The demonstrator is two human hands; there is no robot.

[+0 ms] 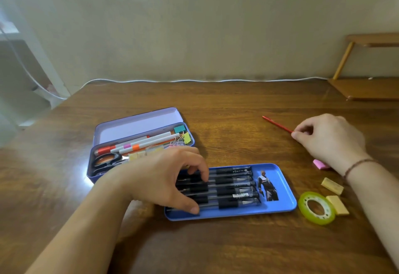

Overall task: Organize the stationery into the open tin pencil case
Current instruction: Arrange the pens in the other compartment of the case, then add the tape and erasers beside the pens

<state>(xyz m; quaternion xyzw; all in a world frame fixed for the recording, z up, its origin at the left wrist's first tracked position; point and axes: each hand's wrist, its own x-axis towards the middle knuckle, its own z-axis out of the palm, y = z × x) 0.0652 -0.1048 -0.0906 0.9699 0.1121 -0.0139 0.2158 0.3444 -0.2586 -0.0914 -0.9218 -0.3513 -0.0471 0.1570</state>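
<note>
An open purple tin pencil case [138,127] sits left of centre, holding markers, scissors [106,161], binder clips [183,133] and small erasers. In front of it lies a blue tin tray [282,198] with several black pens [235,189] side by side. My left hand [166,178] rests fingers-down on the pens' left ends, thumb on the nearest one. My right hand [330,140] pinches the end of a thin red pen [277,124] lying on the table at the right.
A pink eraser [319,164] peeks out beside my right wrist. Two yellow erasers [332,185] and a green tape roll [316,208] lie right of the tray. A wooden rack [367,88] stands at the far right, a white cable [194,80] along the table's back edge.
</note>
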